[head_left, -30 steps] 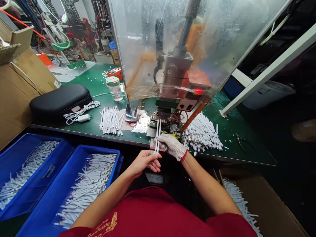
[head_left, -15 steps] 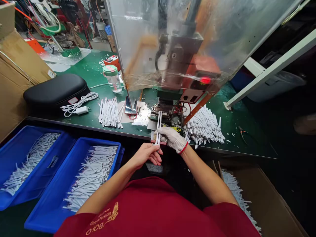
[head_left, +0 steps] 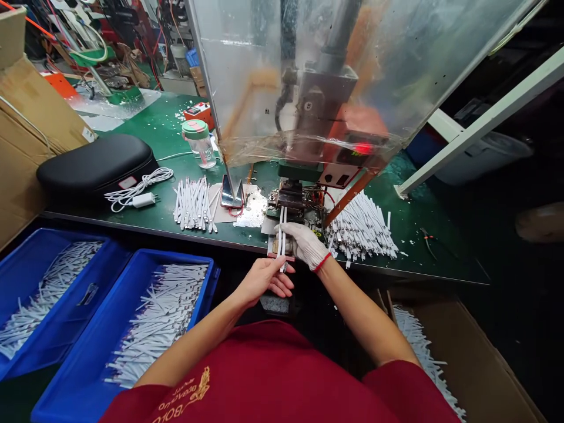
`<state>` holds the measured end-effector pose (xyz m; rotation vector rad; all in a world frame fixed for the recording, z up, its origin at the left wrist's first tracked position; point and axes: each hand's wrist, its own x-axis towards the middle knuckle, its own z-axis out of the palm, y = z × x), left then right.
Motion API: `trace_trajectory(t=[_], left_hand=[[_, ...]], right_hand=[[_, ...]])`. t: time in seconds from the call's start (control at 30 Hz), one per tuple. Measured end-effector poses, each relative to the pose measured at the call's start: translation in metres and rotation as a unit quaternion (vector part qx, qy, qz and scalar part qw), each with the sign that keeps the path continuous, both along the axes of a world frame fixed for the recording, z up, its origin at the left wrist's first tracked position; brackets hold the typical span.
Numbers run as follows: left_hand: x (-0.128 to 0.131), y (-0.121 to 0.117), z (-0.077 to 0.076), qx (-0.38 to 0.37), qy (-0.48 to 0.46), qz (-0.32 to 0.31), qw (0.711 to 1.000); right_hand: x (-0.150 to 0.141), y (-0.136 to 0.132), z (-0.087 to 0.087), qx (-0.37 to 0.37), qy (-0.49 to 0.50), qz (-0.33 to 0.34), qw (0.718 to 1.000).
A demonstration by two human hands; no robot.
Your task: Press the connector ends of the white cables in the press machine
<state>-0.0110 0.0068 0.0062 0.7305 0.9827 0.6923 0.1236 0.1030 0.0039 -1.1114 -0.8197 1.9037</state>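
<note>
From my remote seat, I see the dark press block (head_left: 291, 193) now sitting lower over the far ends of two white strips (head_left: 284, 218) at frame centre, apparently covering them, while my bare left hand (head_left: 259, 277) pinches their near ends and my gloved right hand (head_left: 307, 244) steadies them midway.

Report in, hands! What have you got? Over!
Bare left hand and white-gloved right hand holding two thin white strips. Far ends at dark metal machine part. Cloudy plastic shield beyond, not covering hands.
</note>
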Motion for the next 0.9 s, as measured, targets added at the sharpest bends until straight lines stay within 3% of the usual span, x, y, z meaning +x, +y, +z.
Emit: trace_trajectory(t=[0.17,0.5,0.9], left_hand=[[0.002,0.000,0.001,0.017,-0.001,0.000,1.000],[0.005,-0.001,-0.001,0.036,-0.009,0.009,0.999],[0.008,0.003,0.000,0.006,-0.030,0.013,0.999]], right_hand=[[-0.014,0.025,-0.001,0.012,0.025,-0.083,0.996],[-0.020,0.035,-0.006,-0.011,0.006,-0.101,0.995],[-0.018,0.033,-0.007,0.014,0.015,-0.075,0.997]])
